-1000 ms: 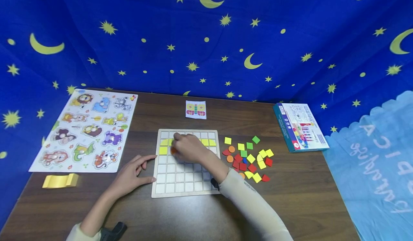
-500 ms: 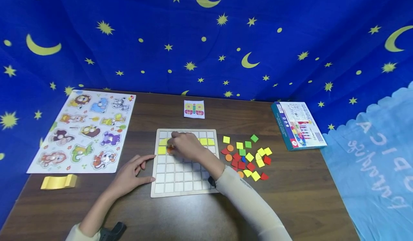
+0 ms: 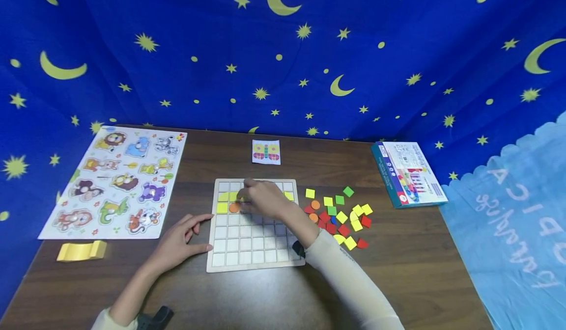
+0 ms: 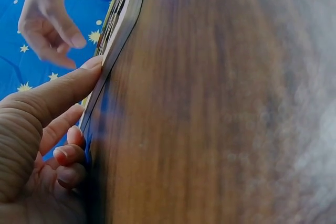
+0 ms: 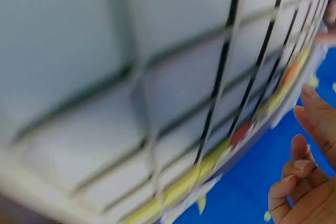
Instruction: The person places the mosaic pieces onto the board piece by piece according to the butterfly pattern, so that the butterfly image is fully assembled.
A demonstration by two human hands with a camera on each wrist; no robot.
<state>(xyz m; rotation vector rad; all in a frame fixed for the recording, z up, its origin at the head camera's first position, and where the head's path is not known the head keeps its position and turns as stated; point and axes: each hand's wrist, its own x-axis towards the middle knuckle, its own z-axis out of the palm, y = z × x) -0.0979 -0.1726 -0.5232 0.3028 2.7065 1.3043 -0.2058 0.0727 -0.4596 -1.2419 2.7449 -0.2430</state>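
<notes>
A wooden grid board (image 3: 211,251) lies flat in the head view. Yellow pieces fill part of its second row, and a yellow square (image 3: 222,208) sits below them at the left. Beside that square an orange disc (image 3: 234,207) lies in its cell. My right hand (image 3: 264,200) is over the upper part of the board, hiding some cells, its fingers loosely bent and holding nothing in the right wrist view. My left hand (image 3: 179,239) touches the board's left edge with thumb and index finger; its other fingers (image 4: 68,155) are bent beside that edge.
Several loose red, yellow, green and orange pieces (image 3: 341,217) lie right of the board. A small butterfly pattern card (image 3: 266,152) lies behind it. An animal puzzle board (image 3: 132,173) and a yellow block (image 3: 81,251) are at the left, a box (image 3: 411,173) at the right.
My right hand has drawn back slightly to the right from the orange disc, which now shows more fully in its cell. The left hand keeps its place at the board's edge.
</notes>
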